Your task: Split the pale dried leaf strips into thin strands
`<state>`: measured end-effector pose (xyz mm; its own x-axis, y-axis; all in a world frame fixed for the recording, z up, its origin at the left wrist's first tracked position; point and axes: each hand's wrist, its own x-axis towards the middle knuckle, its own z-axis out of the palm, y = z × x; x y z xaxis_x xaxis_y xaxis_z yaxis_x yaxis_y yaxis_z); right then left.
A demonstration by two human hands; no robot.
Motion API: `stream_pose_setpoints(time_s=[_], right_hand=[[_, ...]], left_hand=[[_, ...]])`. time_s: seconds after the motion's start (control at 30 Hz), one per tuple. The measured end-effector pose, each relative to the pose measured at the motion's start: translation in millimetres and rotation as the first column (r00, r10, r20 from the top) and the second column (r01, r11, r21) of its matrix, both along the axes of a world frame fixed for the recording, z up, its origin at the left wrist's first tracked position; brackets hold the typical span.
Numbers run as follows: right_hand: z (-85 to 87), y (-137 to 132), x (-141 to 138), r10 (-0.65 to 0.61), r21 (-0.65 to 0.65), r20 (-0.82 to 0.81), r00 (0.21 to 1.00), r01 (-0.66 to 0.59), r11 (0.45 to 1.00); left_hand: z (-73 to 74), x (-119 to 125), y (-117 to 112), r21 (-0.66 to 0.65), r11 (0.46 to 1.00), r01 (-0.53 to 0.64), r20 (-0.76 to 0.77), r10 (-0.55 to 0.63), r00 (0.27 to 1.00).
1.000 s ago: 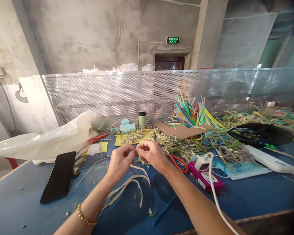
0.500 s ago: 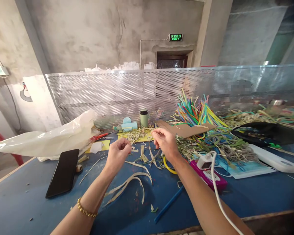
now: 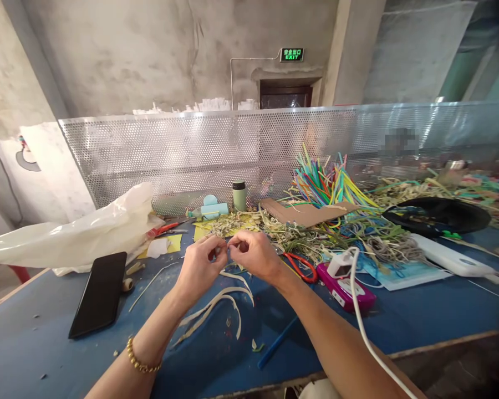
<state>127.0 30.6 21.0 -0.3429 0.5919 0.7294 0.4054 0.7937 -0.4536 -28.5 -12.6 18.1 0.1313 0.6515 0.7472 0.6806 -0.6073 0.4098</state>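
Over the blue table (image 3: 191,360), my left hand (image 3: 199,269) and my right hand (image 3: 255,255) meet fingertip to fingertip. Both are closed in a pinch, and whatever lies between the fingers is too small or hidden to name. Pale flat strips (image 3: 216,302) lie curved on the table below them. Behind my hands is a heap of dried plant scraps (image 3: 233,223), partly on yellow paper. Red-handled scissors (image 3: 301,269) rest just right of my right wrist. A blue stick (image 3: 276,346) lies under my right forearm.
A black phone (image 3: 100,293) and a white plastic bag (image 3: 75,235) are at left. A green bottle (image 3: 239,197) stands at the back. Right are colourful stalks (image 3: 332,183), cardboard (image 3: 303,213), a purple box (image 3: 345,288) with a white cable (image 3: 357,307), and a black bowl-like thing (image 3: 436,216).
My hands have come together, from a gap apart to touching at the fingertips. The view has shifted slightly to the right. The red scissor handles now show beside my right wrist.
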Motion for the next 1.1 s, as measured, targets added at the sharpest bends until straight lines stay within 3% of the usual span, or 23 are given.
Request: stream_pose_setpoints(time_s=[0.2, 0.5, 0.67, 0.73, 0.83, 0.93, 1.03, 1.1], right_hand=[[5.6, 1.5, 5.2, -0.075, -0.122, 0.006, 0.997, 0.075, 0.990], [-1.3, 15.0, 9.9, -0.229, -0.024, 0.156, 0.961, 0.236, 0.972], [1.2, 38.0, 39.4, -0.479, 0.062, 0.306, 0.823, 0.485, 0.872], [4.8, 42.8, 48.7, -0.491, 0.035, 0.320, 0.810, 0.508, 0.860], [9.1, 37.9, 45.3, -0.417, 0.033, 0.234, 0.878, 0.421, 0.906], [9.0, 23.4, 27.2, -0.177, 0.114, 0.118, 0.977, 0.163, 0.980], [5.5, 11.0, 11.6, 0.110, 0.077, 0.142, 0.984, -0.121, 0.990], [2.7, 7.3, 6.5, 0.149, 0.046, 0.162, 0.976, -0.158, 0.986]], left_hand=[[0.4, -0.1, -1.0, -0.034, 0.999, 0.002, -0.008, -0.003, 1.000], [0.2, 0.9, 0.5, -0.108, 0.994, -0.017, 0.016, 0.019, 1.000], [9.2, -10.4, 0.6, -0.188, 0.982, 0.002, 0.230, 0.042, 0.972], [12.7, -16.4, 2.4, -0.198, 0.980, 0.009, 0.311, 0.054, 0.949], [13.0, -19.4, 5.2, -0.215, 0.977, -0.006, 0.288, 0.069, 0.955], [8.5, -14.6, 5.1, -0.207, 0.977, -0.043, 0.152, 0.076, 0.986], [3.3, -8.4, 3.8, -0.147, 0.989, -0.034, 0.027, 0.039, 0.999], [1.2, -6.2, 3.5, -0.113, 0.993, -0.019, -0.020, 0.017, 1.000]])
